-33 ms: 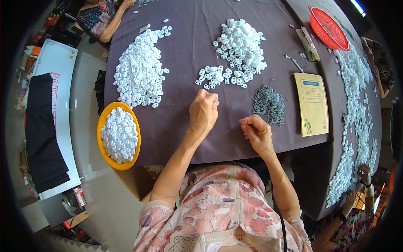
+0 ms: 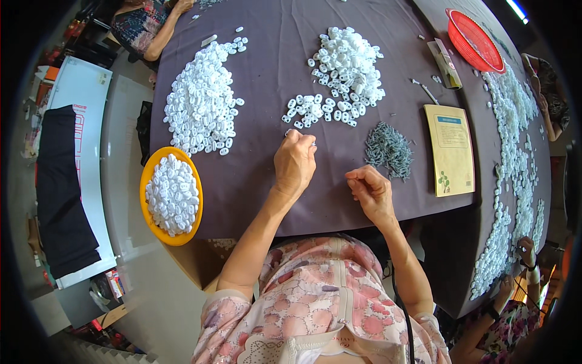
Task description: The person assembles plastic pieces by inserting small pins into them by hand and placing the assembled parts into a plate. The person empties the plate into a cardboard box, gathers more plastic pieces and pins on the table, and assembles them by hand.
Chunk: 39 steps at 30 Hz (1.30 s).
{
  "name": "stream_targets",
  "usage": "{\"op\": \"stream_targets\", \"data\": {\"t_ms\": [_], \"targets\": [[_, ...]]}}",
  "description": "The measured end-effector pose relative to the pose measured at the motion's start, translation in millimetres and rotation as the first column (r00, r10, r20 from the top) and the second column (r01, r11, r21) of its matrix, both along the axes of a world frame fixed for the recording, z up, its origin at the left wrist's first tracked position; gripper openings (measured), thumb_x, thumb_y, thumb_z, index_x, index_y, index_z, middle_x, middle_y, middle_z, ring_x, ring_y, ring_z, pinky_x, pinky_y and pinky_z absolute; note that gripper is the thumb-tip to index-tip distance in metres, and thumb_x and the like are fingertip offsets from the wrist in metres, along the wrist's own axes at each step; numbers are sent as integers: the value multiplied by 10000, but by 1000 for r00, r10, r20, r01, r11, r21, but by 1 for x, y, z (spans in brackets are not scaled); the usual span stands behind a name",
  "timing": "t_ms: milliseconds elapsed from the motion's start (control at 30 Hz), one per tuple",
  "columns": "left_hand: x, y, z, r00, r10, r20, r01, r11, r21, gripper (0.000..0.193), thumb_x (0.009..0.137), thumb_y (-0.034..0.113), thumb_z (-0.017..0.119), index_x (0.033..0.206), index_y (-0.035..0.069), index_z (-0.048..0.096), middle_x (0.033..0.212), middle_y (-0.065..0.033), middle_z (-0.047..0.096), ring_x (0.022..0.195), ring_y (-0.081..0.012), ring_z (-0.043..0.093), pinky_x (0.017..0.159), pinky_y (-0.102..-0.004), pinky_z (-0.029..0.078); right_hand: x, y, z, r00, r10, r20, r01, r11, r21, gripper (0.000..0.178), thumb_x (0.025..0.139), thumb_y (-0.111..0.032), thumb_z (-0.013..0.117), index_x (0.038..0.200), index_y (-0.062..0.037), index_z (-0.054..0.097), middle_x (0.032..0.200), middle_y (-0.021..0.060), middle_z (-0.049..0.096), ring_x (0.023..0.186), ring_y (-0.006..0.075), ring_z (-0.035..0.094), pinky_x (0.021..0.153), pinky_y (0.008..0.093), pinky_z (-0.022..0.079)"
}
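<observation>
My left hand [image 2: 294, 159] is closed over the dark cloth, just short of a small cluster of white two-holed plastic pieces [image 2: 306, 109]. Bits of white show at its fingers, so it grips at least one such piece, mostly hidden. Lower and to the right, my right hand [image 2: 371, 193] is curled with thumb and forefinger together. What it pinches, if anything, is too small to make out. Beside it lies a heap of small grey screws [image 2: 389, 150]. A bigger pile of the white pieces [image 2: 348, 64] spreads beyond the cluster.
At the left are another white pile [image 2: 203, 100] and a yellow bowl [image 2: 145, 200] of white pieces at the table edge. To the right lie a tan booklet [image 2: 453, 161], a red basket [image 2: 467, 42] and a long spread of white pieces [image 2: 515, 151]. Other people work around the tables.
</observation>
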State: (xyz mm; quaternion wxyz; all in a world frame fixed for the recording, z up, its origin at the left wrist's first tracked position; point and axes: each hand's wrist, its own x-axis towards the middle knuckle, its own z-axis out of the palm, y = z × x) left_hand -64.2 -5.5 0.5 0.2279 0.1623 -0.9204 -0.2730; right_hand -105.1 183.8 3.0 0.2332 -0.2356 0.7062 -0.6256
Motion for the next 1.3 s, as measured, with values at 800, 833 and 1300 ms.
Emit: {"op": "stream_targets", "data": {"t_ms": [800, 833, 1300], "targets": [[47, 54, 22, 973, -64, -220, 209, 643, 737, 38, 822, 19, 598, 854, 14, 616, 745, -20, 608, 622, -86, 589, 559, -214, 493, 13, -15, 22, 929, -77, 362, 132, 983, -130, 85, 841, -53, 575, 882, 13, 608, 706, 28, 615, 619, 70, 563, 535, 209, 468], [48, 54, 23, 954, -102, -281, 262, 736, 624, 32, 821, 15, 597, 848, 12, 615, 740, -22, 610, 621, -91, 589, 565, -217, 495, 14, -14, 25, 930, -78, 360, 132, 983, -129, 85, 841, -53, 575, 882, 13, 608, 706, 28, 615, 619, 70, 563, 535, 209, 468], [49, 61, 36, 987, -17, -161, 158, 299, 941, 104, 871, 85, 559, 893, -7, 602, 720, -54, 599, 521, -84, 533, 418, -206, 432, 21, -9, 41, 966, -83, 244, 144, 959, -245, 116, 830, 66, 541, 920, 14, 592, 852, 26, 579, 773, 90, 579, 674, 220, 481]]}}
